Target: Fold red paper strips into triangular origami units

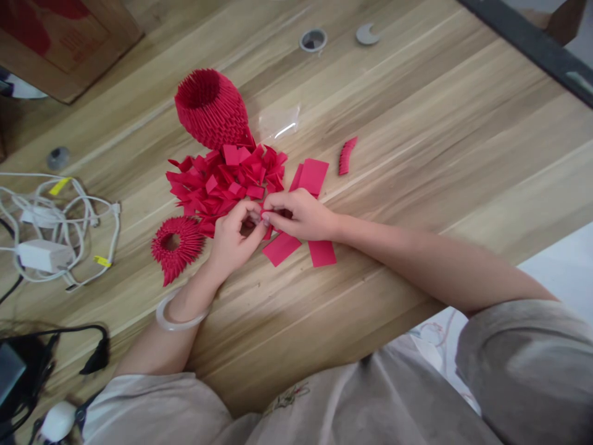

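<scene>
My left hand (236, 238) and my right hand (299, 214) meet fingertip to fingertip, both pinching a small piece of red paper (264, 214) that their fingers mostly cover. Just beyond lies a heap of folded red paper pieces (227, 179). Flat red paper slips (315, 176) lie around my right hand, some partly under it. Left of my left hand rests a ring of interlocked red paper pieces (185, 238) with a pointed tail. Behind the heap stands a red paper vase-like form (213, 111), built of folded pieces and hollow at the top.
A short curved red strip (346, 156) and a clear plastic bag (280, 122) lie farther back on the wooden table (417, 136). White cables with a charger (44, 254) spread at the left. A cardboard box (69, 49) stands at the far left, and a cable hole (314, 40) opens at the back.
</scene>
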A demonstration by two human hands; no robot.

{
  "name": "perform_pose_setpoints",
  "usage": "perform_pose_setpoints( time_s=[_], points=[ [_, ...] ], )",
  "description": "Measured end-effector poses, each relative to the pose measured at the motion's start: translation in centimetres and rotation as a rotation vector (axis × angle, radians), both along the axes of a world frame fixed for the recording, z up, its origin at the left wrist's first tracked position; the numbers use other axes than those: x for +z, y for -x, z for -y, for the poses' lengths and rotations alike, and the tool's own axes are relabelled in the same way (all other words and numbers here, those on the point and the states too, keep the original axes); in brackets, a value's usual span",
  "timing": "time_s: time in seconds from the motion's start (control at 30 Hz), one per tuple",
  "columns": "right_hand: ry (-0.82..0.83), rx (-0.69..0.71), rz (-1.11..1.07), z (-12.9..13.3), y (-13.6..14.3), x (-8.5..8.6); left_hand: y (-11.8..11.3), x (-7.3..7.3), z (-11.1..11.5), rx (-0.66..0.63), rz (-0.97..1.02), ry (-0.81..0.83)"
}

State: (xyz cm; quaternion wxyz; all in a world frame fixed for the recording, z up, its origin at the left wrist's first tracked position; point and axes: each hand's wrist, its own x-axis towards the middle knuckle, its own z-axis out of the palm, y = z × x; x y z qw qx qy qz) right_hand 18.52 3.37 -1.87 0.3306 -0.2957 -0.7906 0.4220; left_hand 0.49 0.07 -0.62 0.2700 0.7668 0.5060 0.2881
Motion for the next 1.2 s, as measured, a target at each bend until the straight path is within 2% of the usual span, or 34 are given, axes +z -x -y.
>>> perform_pose_setpoints(
  time_s=[1.2],
  points=[
    [-0.007, 0.009, 0.009, -0.02, -0.06, -0.03, 0.25, -0.22, -0.01, 0.006, -0.015, 0.026]
  ],
)
